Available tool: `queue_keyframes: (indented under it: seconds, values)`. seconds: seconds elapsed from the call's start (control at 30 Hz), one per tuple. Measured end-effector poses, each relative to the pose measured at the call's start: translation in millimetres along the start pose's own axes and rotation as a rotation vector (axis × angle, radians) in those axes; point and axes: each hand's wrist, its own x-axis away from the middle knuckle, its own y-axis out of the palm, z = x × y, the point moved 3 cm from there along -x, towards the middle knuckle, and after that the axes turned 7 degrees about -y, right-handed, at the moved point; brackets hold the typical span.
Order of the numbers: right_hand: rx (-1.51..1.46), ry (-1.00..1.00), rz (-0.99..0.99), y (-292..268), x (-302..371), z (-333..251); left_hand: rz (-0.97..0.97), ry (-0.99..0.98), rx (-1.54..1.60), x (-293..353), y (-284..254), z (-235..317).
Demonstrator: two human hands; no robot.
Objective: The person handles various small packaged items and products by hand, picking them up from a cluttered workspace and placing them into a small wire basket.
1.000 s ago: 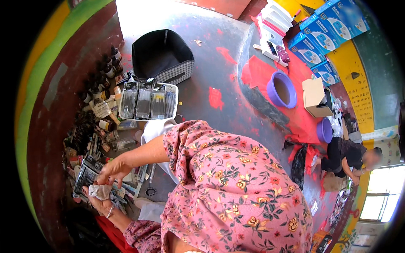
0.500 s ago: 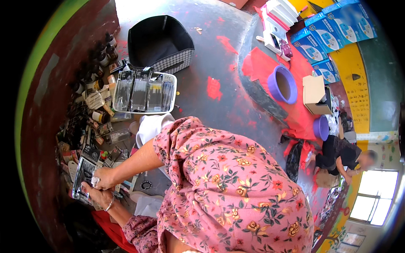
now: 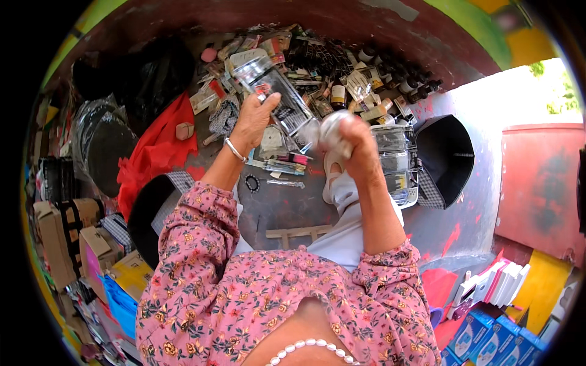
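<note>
My left hand [image 3: 250, 122] grips a flat, clear plastic case [image 3: 285, 100] with dark parts, thumb on its near side, holding it tilted over the pile. To its right, my right hand [image 3: 361, 149], smeared by motion, is closed round a crumpled white cloth [image 3: 332, 129] at the case's lower end. Whether the cloth touches the case I cannot tell. Beyond my right forearm stands a white basket [image 3: 412, 198] holding several similar clear cases. Below my left hand a dark beaded bracelet [image 3: 252, 183] lies on the floor.
Small packages and dark bottles [image 3: 339, 96] are heaped along the wall. A black fabric box [image 3: 448, 161] stands beyond the basket; another dark bin [image 3: 149, 198] is left of my left arm. Red cloth [image 3: 162, 149] and cardboard boxes [image 3: 58, 241] lie further left.
The view has swung round, with the pile now ahead of me. My hands, close together on the case before, have come apart; the right one has moved to the case's lower end with the cloth.
</note>
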Motion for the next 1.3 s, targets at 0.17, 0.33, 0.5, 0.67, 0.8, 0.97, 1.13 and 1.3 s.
queue_keyframes:
  seconds: [0.17, 0.33, 0.5, 0.67, 0.8, 0.97, 1.13, 1.3]
  values:
    - [0.959, -0.702, 0.058, 28.5, -30.0, -14.2, -0.185, -0.001, -0.152, 17.1, 18.6, 5.8]
    - [1.324, -0.93, 0.044, 40.5, -61.8, 2.2, -0.286, 0.014, 0.078, 21.7, 32.2, 7.4]
    - [1.02, -0.521, 0.615, -41.9, -71.4, -16.9, -0.278, -0.133, 0.141, 22.5, 21.9, 6.9]
    - [1.246, -0.83, 0.175, 5.8, -64.5, -1.5, -0.168, -0.167, 0.173, 16.6, 17.9, 2.0]
    - [1.301, -0.825, -0.228, 36.2, -50.1, 35.3, -0.016, -0.087, 0.427, 8.0, 8.2, 0.6]
    - [1.402, -0.519, -0.732, 44.5, -12.7, 44.3, 0.011, 0.006, 0.392, 6.4, -5.3, 15.5]
    - [0.942, -0.128, 0.074, -21.2, -27.1, 14.5, 0.093, -0.028, 0.372, 5.8, -12.4, 15.3]
    - [0.215, 0.121, 0.485, -47.7, -38.8, 17.7, -0.08, -0.054, 0.368, 10.6, 2.5, 21.0]
